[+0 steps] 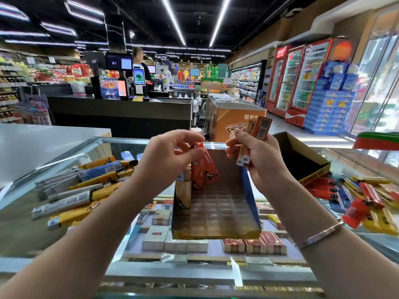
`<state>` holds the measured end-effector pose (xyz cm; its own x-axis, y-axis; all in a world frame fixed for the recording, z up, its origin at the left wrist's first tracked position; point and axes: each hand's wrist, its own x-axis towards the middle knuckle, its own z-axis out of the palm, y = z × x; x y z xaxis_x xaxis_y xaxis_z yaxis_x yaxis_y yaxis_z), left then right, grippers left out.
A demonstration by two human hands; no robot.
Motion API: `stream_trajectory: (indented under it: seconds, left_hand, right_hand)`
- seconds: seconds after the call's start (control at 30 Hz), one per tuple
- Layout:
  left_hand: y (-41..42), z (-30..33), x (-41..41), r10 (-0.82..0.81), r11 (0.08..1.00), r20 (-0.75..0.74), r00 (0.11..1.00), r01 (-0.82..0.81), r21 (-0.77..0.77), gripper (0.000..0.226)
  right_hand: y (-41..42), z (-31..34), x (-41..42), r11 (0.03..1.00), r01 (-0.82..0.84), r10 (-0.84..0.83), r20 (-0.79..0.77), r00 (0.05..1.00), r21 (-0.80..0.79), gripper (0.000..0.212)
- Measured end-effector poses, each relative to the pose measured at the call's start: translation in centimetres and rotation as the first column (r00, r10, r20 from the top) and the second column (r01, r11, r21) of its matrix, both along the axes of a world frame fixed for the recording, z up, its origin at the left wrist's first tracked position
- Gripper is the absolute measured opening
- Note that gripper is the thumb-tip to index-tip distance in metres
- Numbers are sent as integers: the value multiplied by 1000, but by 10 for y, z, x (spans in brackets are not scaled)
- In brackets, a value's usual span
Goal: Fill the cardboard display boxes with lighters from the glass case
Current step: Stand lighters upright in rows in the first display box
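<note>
Overhead, slim glossy orange lighters (pixel 205 169) in fingers (pixel 185 145)

I saw orange lighters (pixel 205 169) with black logos, a blue-sided brown box (pixel 248 190), and yellow and grey lighters (pixel 86 190) heaped.

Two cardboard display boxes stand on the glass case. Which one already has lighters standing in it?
The blue-sided display box between the hands: orange lighters stand in its back left corner. The yellow-edged box behind the right hand shows only a dark inside.
</note>
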<state>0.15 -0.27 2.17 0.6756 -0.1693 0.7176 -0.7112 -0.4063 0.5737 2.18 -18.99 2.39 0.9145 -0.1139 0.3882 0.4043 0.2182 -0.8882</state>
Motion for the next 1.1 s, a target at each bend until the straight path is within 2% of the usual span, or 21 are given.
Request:
stream_trajectory:
  seconds: [0.17,0.27,0.5,0.63,0.73,0.8,0.87,0.97,1.1]
  left_hand:
    - [-5,8,5,133,938,26,991,-134,319,15]
    - [-8,15,7,169,886,33,985,-166,433,13]
    - [-13,19,8,222,804,35,974,-204,559,9]
    - [-11,19,9,222,766,51,974,-206,609,12]
    - [-2,16,11,179,795,-37,983,-122,594,14]
    - [5,12,11,85,878,-171,982,8,479,12]
    - [11,10,10,-6,934,-242,970,92,344,13]
    - [13,7,8,-23,955,-211,977,84,284,15]
    - [3,5,1,18,942,-96,995,15,334,21]
  right_hand:
    - [4,-3,1,991,12,-7,38,999,-132,6]
    - [4,-3,0,985,16,-5,64,998,-171,6]
    - [4,-4,-1,978,22,-8,69,998,-206,7]
    - [5,-2,-1,993,-4,8,37,999,-115,8]
    - [7,2,-3,995,-103,103,15,995,4,6]
    - [7,5,-4,982,-178,176,29,984,64,8]
    - [6,6,-5,981,-193,192,43,981,31,12]
    - [4,6,-6,978,-200,203,48,978,-60,20]
    - [6,4,-7,970,-242,243,40,969,-38,24]
